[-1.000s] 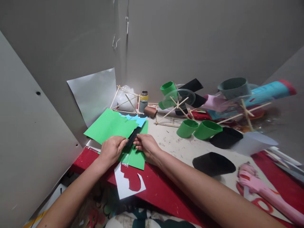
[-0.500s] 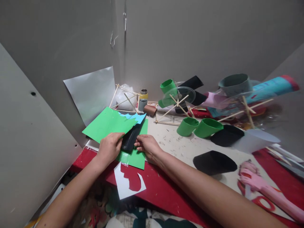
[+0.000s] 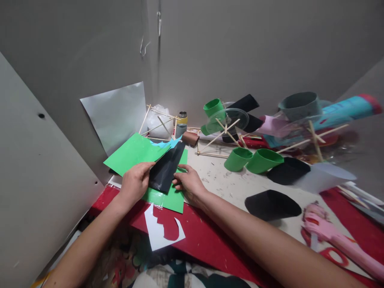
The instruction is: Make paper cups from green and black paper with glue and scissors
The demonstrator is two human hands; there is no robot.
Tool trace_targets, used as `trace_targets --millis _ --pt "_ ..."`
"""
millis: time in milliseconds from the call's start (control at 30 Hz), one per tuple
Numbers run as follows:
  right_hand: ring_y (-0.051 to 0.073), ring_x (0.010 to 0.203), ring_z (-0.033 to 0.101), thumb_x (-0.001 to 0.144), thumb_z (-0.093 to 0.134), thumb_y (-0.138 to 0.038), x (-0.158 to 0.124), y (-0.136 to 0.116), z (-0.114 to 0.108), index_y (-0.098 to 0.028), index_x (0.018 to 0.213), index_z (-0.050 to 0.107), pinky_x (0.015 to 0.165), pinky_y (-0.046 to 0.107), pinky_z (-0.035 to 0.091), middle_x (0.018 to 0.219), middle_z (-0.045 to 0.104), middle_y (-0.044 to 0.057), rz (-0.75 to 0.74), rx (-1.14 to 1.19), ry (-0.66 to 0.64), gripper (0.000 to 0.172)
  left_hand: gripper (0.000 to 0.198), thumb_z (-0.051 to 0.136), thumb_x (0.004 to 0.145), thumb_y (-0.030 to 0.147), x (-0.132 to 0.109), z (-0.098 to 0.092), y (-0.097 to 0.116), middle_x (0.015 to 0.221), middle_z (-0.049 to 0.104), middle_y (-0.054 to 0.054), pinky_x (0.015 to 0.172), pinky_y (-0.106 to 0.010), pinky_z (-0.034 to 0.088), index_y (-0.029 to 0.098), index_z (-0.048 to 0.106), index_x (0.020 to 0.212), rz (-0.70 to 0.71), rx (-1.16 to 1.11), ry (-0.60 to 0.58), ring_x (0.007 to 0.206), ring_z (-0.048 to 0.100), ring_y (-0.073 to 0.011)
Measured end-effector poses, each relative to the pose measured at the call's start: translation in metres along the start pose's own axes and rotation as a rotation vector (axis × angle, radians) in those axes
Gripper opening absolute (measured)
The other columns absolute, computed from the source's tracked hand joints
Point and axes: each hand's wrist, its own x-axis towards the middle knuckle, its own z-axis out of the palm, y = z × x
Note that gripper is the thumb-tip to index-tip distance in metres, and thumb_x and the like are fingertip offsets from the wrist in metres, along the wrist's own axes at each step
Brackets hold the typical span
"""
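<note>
My left hand (image 3: 136, 180) pinches the near edge of a raised green sheet (image 3: 135, 152), with a torn-edged blue sheet (image 3: 168, 143) showing behind it. Beneath these lies a black sheet (image 3: 165, 170), its right edge beside the fingers of my right hand (image 3: 189, 182). Those fingers are curled; whether they grip the black sheet is hard to make out. Another green sheet (image 3: 177, 200) lies under the black one on the table. A white cut-out scrap (image 3: 153, 232) rests on the red table edge nearest me.
Green paper tubes (image 3: 238, 159), a stick wheel with clear discs (image 3: 225, 127) and black tubes (image 3: 273, 205) stand to the right. A pink glue gun (image 3: 327, 228) and red scissors (image 3: 334, 256) lie at the far right. A silver sheet (image 3: 115, 116) leans at the back left.
The raised green sheet and my left hand have shifted slightly left, and more of the black sheet shows. My right hand's fingers have opened a little over the green sheet.
</note>
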Motion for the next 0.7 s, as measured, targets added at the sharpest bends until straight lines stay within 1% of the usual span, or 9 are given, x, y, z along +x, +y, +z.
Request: trace_targets --millis 167,300,400,533,700 --pt "0.023 0.099 0.065 0.097 0.061 -0.031 0.013 -0.003 -0.003 -0.017 0.126 0.058 0.082 0.042 0.057 0.121 0.062 0.009 -0.008 -0.026 0.013 0.033 0.033 0.048 0.091 0.012 -0.002 0.002 -0.004 0.11 0.076 -0.007 0.086 -0.035 0.057 0.021 0.069 0.115 -0.034 0.018 0.014 0.1 0.071 -0.0227" --pt "0.023 0.099 0.065 0.097 0.062 -0.031 0.027 -0.008 -0.006 -0.016 0.125 0.058 0.083 0.042 0.057 0.122 0.062 0.009 -0.04 -0.038 0.034 0.032 0.033 0.048 0.091 0.014 -0.002 0.003 -0.008 0.111 0.076 -0.009 0.089 -0.037 0.056 0.019 0.07 0.116 -0.083 -0.002 0.051 0.101 0.071 -0.024" --pt "0.023 0.102 0.064 0.097 0.062 -0.032 0.038 -0.012 -0.004 -0.017 0.127 0.057 0.084 0.043 0.056 0.124 0.061 0.01 -0.066 -0.03 0.06 0.034 0.033 0.048 0.091 0.017 -0.002 0.002 -0.01 0.112 0.076 -0.01 0.09 -0.037 0.056 0.018 0.07 0.116 -0.112 -0.019 0.083 0.101 0.072 -0.0241" --pt "0.024 0.103 0.064 0.096 0.062 -0.032 0.053 -0.022 0.004 -0.016 0.126 0.058 0.085 0.044 0.056 0.124 0.061 0.01 -0.019 -0.003 0.031 0.034 0.032 0.049 0.092 0.019 -0.003 0.002 -0.011 0.111 0.076 -0.01 0.091 -0.036 0.057 0.016 0.071 0.114 -0.121 -0.038 0.11 0.101 0.072 -0.0233" --pt "0.024 0.103 0.064 0.096 0.062 -0.033 0.074 -0.043 0.013 -0.016 0.125 0.058 0.086 0.044 0.056 0.124 0.061 0.01 0.057 0.051 -0.006 0.034 0.031 0.049 0.091 0.019 -0.004 0.003 -0.013 0.108 0.077 -0.011 0.088 -0.036 0.058 0.015 0.071 0.113 -0.114 -0.049 0.138 0.099 0.073 -0.0237"
